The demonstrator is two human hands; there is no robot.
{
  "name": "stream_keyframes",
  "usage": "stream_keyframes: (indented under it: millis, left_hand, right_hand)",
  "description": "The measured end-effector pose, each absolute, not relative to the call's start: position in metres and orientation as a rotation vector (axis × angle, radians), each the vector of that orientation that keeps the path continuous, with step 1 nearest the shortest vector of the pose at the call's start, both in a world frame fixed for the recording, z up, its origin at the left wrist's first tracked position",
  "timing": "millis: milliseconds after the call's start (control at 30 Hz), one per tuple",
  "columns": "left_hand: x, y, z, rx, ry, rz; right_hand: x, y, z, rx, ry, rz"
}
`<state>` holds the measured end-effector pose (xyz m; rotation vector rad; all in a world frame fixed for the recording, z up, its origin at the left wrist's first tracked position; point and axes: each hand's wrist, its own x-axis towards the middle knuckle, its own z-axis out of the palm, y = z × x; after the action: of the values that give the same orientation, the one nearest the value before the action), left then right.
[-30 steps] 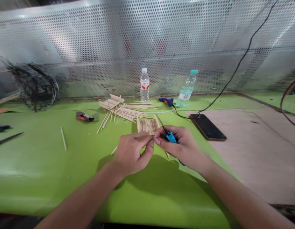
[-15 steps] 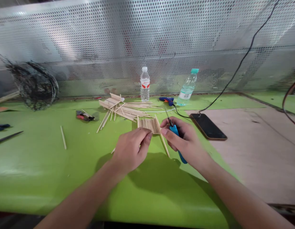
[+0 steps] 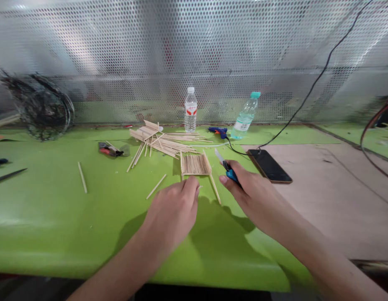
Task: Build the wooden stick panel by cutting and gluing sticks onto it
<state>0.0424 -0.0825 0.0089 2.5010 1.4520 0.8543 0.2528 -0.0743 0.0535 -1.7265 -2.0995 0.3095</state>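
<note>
A small rack of thin wooden sticks (image 3: 196,164) lies on the green table, two longer sticks jutting toward me. Just in front of it is my left hand (image 3: 176,205), its thumb and fingers pinched; a tiny pale tip shows at the fingertips, too small to name. My right hand (image 3: 248,182), right of the rack, is wrapped round a blue utility knife (image 3: 232,175) with its blade out, pointing up and left. One loose stick (image 3: 156,186) lies left of the rack.
Behind the rack are a stick pile (image 3: 171,144), a clear bottle (image 3: 190,110), a tilted green-capped bottle (image 3: 245,117) and a blue glue gun (image 3: 218,132). A phone (image 3: 269,166) lies right, pliers (image 3: 109,149) left, a wire coil (image 3: 43,108) far left.
My left hand has drawn back from the rack toward me, uncovering its front edge and the loose stick. My right hand has moved right, and the knife now tilts more to the left.
</note>
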Motion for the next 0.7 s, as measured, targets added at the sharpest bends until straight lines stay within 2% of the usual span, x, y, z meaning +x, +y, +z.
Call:
stream_keyframes:
  millis: [200, 333, 467, 700]
  left_hand:
    - [0.058, -0.124, -0.012, 2.269, 1.641, 0.549]
    - [0.062, -0.128, -0.016, 2.203, 1.686, 0.447]
    - [0.061, -0.127, -0.011, 2.135, 1.697, 0.410]
    - [0.059, -0.128, -0.011, 2.195, 1.674, 0.435]
  right_hand:
    - [0.271, -0.136, 0.044, -1.741, -2.171, 0.457]
    - [0.271, -0.147, 0.038, -1.872, -2.323, 0.483]
    - [0.258, -0.146, 0.031, -1.949, -2.495, 0.360]
    - [0.251, -0.151, 0.010, -1.663, -2.739, -0.102]
